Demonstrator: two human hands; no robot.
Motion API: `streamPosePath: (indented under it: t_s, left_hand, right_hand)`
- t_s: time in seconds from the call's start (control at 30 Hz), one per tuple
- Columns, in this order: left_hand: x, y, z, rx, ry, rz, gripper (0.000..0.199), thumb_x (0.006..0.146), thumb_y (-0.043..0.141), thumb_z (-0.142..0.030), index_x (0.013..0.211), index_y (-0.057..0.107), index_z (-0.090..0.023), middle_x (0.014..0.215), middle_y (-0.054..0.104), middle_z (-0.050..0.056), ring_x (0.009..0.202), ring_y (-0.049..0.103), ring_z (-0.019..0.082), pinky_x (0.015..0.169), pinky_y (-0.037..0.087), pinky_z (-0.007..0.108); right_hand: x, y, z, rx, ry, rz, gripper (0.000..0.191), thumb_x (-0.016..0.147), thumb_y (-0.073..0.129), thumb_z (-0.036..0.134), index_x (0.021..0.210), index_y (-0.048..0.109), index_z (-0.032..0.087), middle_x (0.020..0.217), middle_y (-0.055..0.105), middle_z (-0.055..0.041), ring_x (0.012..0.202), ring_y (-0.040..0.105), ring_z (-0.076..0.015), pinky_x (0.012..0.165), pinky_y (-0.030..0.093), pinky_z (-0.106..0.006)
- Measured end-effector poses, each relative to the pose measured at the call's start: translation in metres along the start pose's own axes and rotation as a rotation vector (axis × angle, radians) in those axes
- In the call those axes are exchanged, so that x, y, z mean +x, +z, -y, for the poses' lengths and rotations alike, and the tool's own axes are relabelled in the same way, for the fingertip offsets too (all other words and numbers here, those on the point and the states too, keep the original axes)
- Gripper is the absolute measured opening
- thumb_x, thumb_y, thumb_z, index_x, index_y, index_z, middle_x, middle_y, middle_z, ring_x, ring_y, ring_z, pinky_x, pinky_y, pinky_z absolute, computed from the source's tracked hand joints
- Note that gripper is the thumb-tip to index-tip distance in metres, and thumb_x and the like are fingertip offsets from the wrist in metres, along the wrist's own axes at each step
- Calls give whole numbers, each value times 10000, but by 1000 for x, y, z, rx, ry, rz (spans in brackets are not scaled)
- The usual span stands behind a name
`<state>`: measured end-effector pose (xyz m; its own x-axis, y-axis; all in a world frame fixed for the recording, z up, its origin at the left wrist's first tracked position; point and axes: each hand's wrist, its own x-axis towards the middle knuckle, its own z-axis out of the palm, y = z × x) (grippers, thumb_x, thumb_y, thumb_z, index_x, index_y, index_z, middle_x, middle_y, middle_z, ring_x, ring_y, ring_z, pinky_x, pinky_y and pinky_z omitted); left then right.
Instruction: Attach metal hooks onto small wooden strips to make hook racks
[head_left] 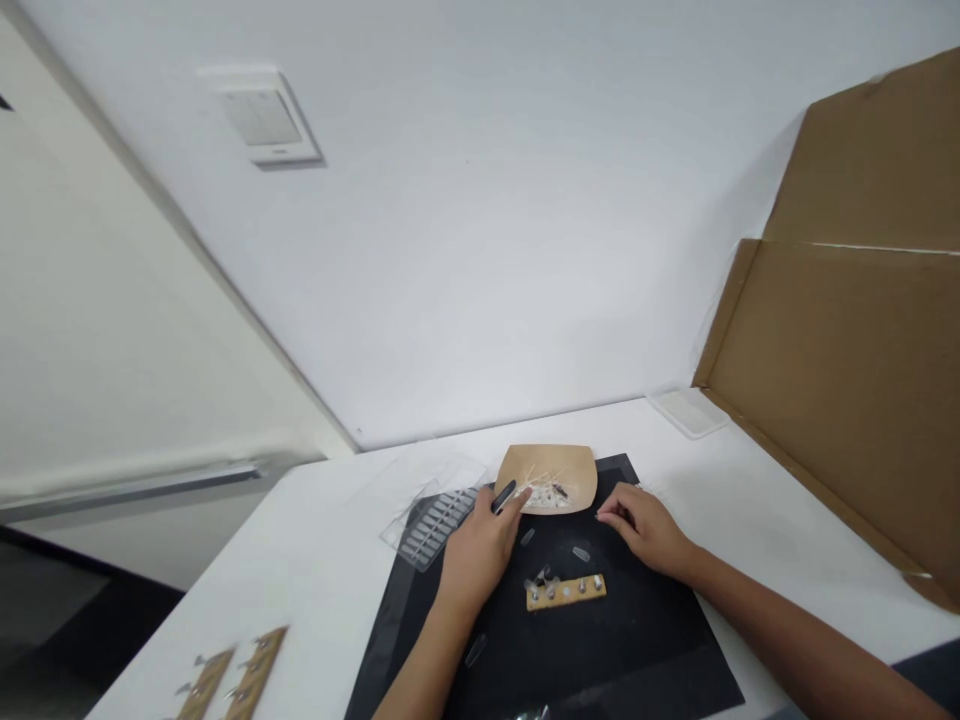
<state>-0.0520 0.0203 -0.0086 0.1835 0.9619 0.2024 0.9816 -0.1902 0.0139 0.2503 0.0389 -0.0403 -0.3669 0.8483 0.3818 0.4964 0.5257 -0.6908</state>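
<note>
My left hand point(482, 540) holds a dark pen-like tool point(504, 497) by the front edge of a brown paper tray point(517, 465), which bears thin white sticks and bits. At the tray's right, my right hand point(641, 525) is pinched over the black mat's edge; a tiny thing at its fingertips is too small to name. Below, on the black mat point(585, 660), lies a wooden strip point(576, 591) with metal studs and clear pieces at its left end. Loose clear nail-shaped tips point(580, 553) lie around it. A clear sheet with rows of tips point(431, 528) is left of my left hand.
Two more wooden strips with metal studs point(259, 675) lie at the table's lower left. A white shallow tray point(688, 412) stands near the wall. Open brown cardboard point(847, 380) rises on the right. The white table point(300, 590) ends at the left.
</note>
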Motion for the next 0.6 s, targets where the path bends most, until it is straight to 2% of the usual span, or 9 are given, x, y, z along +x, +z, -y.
streamPosePath:
  t_s: [0.13,0.33,0.5,0.6]
  left_hand:
    - [5,-1,-3,-25,-5,41,320,1107,454,-378,1290,714,-342,1257,560,103,877,692,195,730,549,281]
    - [-5,-11,-2,-86,104,80,311,1109,449,-388,1153,745,-303,1298,584,87,967,708,216,773,555,286]
    - [-16,-30,-2,-58,239,148,367,1102,438,-388,1060,781,-262,1123,641,92,807,706,204,715,539,300]
    - [-17,-48,-4,-87,262,196,329,1078,487,-403,1102,797,-298,1117,646,86,776,702,210,705,536,315]
  right_hand:
    - [0,3,0,0,-3,36,118,1044,634,262,945,686,226,928,691,-29,832,643,-199,743,472,-316]
    - [-1,1,-4,-26,1,29,127,1051,622,277,952,684,227,922,684,-30,831,641,-202,764,487,-330]
    - [0,-2,-6,-43,-2,10,154,1060,603,315,958,684,233,906,675,-34,819,642,-210,756,494,-343]
    - [0,-2,-6,-39,-7,3,164,1061,599,314,944,680,234,918,686,-39,830,652,-214,781,507,-357]
